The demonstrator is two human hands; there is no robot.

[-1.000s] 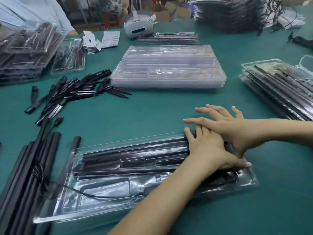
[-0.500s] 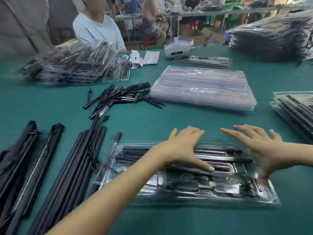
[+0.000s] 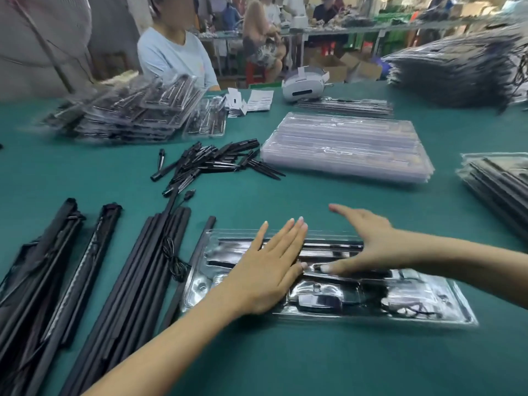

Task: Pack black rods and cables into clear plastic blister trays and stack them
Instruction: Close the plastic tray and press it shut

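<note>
A clear blister tray (image 3: 445, 307) holding black rods and a coiled cable lies on the green table in front of me. My left hand (image 3: 267, 270) lies flat on its left half, fingers straight and together. My right hand (image 3: 371, 247) presses on the tray's middle with straight, spread fingers, its thumb down on the plastic. Long black rods (image 3: 137, 270) with a cable lie in a row to the tray's left. A pile of short black rods (image 3: 211, 162) sits further back.
A stack of empty clear trays (image 3: 345, 147) lies at centre back. Packed trays are stacked at the right edge (image 3: 497, 184), back left (image 3: 125, 112) and far right (image 3: 457, 72). A white headset (image 3: 304, 85) and paper slips (image 3: 251, 101) lie beyond. A person sits opposite.
My left hand slid left along the tray and flattened out. My right hand moved in over the tray's middle. The view tilted upward.
</note>
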